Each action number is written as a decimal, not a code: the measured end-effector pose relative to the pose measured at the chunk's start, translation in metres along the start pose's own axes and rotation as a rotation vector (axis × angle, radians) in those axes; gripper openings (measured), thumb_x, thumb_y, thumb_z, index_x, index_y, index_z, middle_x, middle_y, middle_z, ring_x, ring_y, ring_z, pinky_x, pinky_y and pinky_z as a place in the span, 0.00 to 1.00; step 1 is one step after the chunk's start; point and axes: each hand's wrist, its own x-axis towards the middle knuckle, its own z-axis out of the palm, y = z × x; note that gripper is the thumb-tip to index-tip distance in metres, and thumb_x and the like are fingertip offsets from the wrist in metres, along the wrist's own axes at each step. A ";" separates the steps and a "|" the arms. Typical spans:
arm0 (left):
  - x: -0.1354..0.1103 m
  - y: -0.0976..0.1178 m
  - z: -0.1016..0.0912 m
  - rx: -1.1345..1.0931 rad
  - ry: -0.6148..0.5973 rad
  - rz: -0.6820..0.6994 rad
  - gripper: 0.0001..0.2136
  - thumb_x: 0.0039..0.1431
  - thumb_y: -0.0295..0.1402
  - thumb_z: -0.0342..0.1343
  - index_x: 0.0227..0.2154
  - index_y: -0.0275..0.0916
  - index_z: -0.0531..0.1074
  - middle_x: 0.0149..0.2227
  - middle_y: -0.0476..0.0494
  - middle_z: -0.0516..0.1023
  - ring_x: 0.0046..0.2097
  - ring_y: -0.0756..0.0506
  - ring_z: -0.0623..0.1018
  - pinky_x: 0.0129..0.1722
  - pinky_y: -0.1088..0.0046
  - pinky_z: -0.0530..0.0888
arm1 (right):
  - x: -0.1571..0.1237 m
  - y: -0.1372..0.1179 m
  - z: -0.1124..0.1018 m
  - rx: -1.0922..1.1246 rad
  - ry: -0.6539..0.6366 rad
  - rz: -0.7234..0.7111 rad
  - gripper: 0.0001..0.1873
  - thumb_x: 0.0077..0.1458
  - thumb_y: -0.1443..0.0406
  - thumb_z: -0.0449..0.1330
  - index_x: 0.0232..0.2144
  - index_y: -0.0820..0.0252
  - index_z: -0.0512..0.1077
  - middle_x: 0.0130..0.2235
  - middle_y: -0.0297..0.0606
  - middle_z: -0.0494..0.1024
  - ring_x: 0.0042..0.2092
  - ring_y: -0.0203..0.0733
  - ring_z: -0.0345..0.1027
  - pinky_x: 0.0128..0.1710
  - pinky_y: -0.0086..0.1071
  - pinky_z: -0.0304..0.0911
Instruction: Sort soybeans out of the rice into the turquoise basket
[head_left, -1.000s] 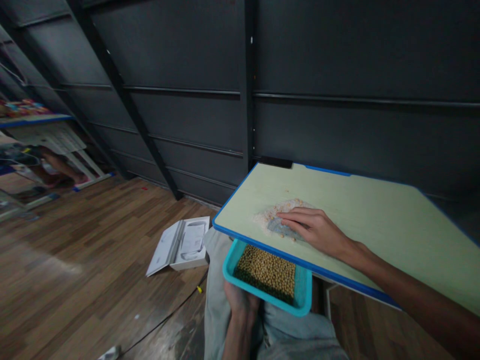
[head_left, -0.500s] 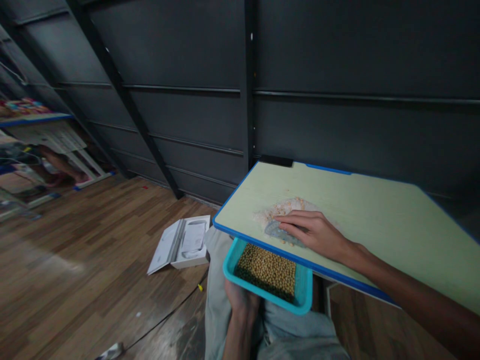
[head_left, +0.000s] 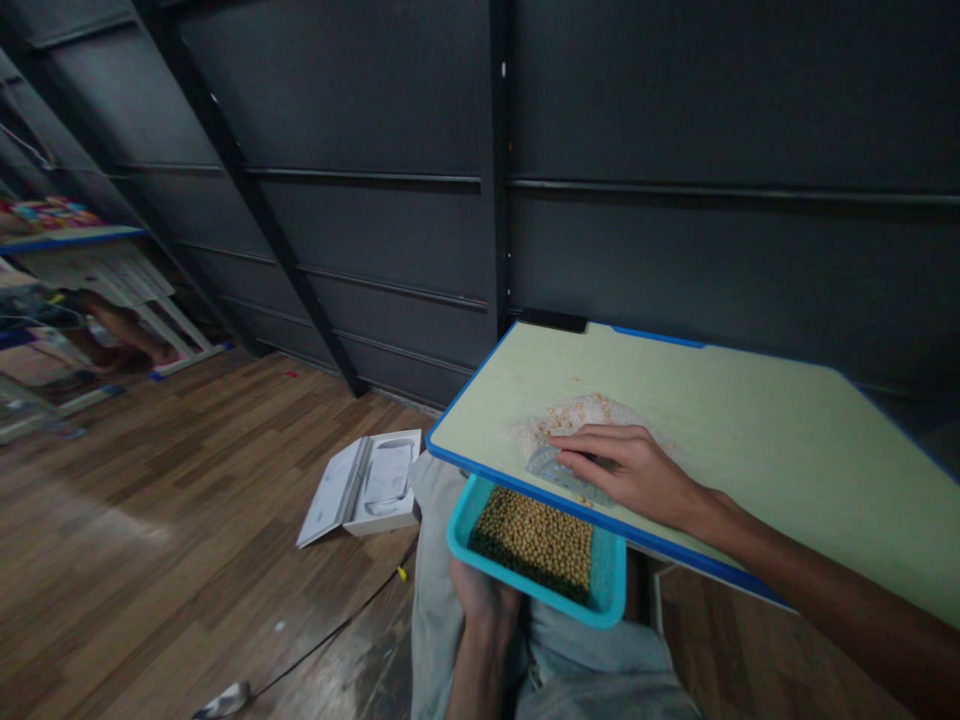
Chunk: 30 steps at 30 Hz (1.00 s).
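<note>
My right hand [head_left: 615,462] rests on the pale green table [head_left: 720,420], its fingers closed on a clear, bluish plastic scraper [head_left: 546,462] with a curved edge. The hand covers part of the scraper. Around and beyond it lies a whitish, grainy pile [head_left: 600,405] with several tan beans scattered in it. A few loose beans [head_left: 585,502] are close to the table's blue front edge. Below that edge, my left hand [head_left: 484,597] holds a turquoise tray [head_left: 611,570] from underneath; most of its fingers are hidden. Tan soybeans [head_left: 536,530] and small green beans [head_left: 517,562] fill the tray.
A black flat object [head_left: 553,320] lies at the table's back left corner, near the dark panelled wall [head_left: 375,90]. On the wooden floor are an open white box [head_left: 386,480] and a black cable [head_left: 337,632]. At far left, another person's legs [head_left: 127,330] show under a table.
The loose beans by the scraper have shifted towards the table's front edge, above the tray. My right hand has moved only slightly; the tray in my left hand stays in place.
</note>
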 end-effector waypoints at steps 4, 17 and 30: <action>0.000 0.000 0.001 -0.009 -0.006 -0.006 0.17 0.59 0.36 0.52 0.48 0.38 0.77 0.50 0.38 0.81 0.54 0.37 0.77 0.55 0.56 0.72 | 0.000 -0.001 0.000 -0.012 -0.006 -0.021 0.12 0.63 0.65 0.59 0.47 0.56 0.78 0.43 0.37 0.84 0.43 0.40 0.78 0.45 0.36 0.72; 0.002 0.000 -0.002 0.024 -0.010 -0.001 0.16 0.60 0.37 0.50 0.45 0.38 0.78 0.48 0.39 0.81 0.50 0.37 0.79 0.55 0.56 0.72 | 0.001 -0.003 0.002 -0.006 -0.018 -0.026 0.12 0.64 0.65 0.59 0.47 0.56 0.78 0.43 0.36 0.84 0.42 0.39 0.78 0.45 0.35 0.71; -0.001 0.003 0.000 0.038 0.162 0.044 0.13 0.55 0.32 0.53 0.37 0.34 0.81 0.41 0.36 0.83 0.47 0.34 0.80 0.52 0.55 0.75 | 0.010 0.024 -0.026 -0.090 0.201 0.182 0.12 0.64 0.63 0.57 0.45 0.54 0.79 0.43 0.39 0.83 0.41 0.45 0.77 0.44 0.42 0.71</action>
